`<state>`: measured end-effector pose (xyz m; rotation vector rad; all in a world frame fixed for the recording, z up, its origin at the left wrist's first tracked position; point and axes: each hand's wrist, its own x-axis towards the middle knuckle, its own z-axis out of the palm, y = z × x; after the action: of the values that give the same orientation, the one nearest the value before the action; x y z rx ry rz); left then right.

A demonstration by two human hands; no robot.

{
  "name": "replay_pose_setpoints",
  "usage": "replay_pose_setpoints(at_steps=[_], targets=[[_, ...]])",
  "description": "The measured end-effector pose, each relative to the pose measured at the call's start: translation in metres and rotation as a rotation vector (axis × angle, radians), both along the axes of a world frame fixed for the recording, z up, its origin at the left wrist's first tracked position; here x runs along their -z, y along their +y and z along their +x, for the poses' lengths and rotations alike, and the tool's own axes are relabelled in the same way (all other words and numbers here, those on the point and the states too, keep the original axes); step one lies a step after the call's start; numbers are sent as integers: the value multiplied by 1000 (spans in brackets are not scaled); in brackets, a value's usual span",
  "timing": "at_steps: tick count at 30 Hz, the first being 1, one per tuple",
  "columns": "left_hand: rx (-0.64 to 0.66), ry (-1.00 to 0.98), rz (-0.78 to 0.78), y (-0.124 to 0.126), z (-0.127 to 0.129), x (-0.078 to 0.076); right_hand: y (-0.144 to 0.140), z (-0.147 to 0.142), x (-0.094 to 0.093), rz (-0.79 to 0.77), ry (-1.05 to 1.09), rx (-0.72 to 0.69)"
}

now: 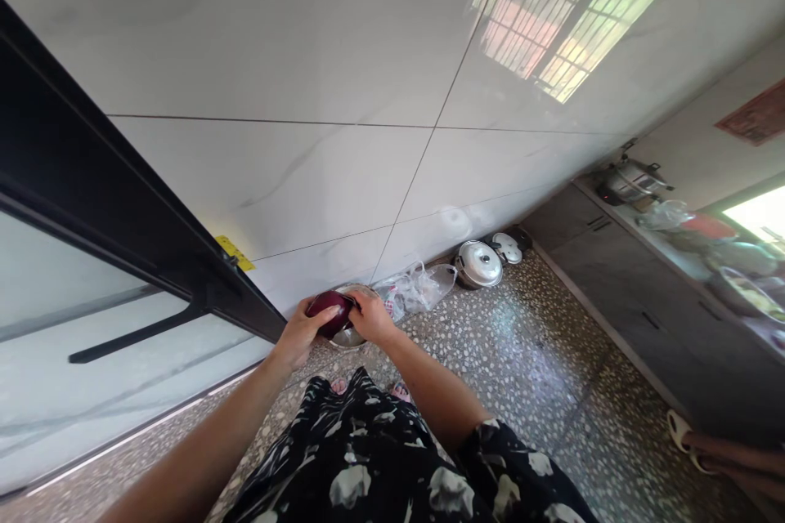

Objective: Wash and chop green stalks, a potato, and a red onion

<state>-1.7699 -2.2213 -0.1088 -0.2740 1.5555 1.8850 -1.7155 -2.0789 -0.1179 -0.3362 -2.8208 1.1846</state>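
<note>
Above the metal bowl (351, 335) on the speckled floor (521, 359), your left hand (300, 333) has its fingers (325, 315) wrapped around a purple onion (331, 312). Your right hand (371, 316) grips its other side. A plastic bag (417, 288) and lidded pots (478, 263) lie beyond, against the wall.

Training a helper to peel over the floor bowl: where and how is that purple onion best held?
Likely around the purple onion's rounded left flank, from the left, as the left hand cups it with its thumb on top. That keeps the right side free for the right hand above the bowl.
</note>
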Motion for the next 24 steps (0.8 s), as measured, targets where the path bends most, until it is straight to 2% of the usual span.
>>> replay_pose_setpoints(at_steps=[6,9,13,16,19,21,22,24], targets=[[6,-63,17,4,-8,19,6,-15,19,-84,-106,148],[78,-131,96,4,-13,26,12,-20,24,-254,-159,227],[181,-297,300,-1,-23,29,21,-24,20,-535,-187,325],[230,-409,384,-4,-32,31,27,-24,11,-548,-195,321],[247,-422,246,-2,-37,31,29,-22,2,-349,-172,254],[245,-330,123,3,-36,30,26,-21,-2,-270,-150,204],[243,-278,93,5,-35,30,24,-21,-2,-300,-150,201],[242,-218,104,9,-32,31,20,-22,-1,-495,-175,252]])
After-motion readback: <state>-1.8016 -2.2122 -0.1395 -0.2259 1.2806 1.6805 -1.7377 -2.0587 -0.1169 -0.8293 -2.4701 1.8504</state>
